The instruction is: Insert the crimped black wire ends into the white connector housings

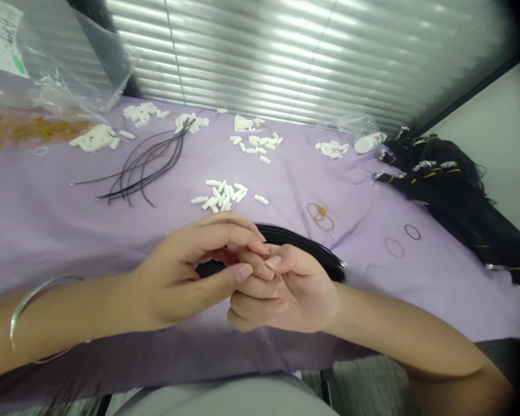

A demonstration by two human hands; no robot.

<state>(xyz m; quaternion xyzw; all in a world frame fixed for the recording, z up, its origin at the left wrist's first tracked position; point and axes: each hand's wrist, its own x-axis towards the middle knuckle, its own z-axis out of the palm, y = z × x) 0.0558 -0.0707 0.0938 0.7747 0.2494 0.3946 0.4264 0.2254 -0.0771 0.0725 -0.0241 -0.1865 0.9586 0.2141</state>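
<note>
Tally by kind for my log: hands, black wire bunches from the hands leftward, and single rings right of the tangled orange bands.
Hands: 2 (left hand, right hand)
Black wire bunches: 2 (bunch behind the hands, loose bunch at left)
Single rings: 2 (tan ring, dark ring)
Total: 6

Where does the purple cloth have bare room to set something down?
Bare cloth lies between the loose wires and left hand, and between the rightmost white pile and orange rubber bands. Crowded: along the blinds and at the black bundles.
</note>
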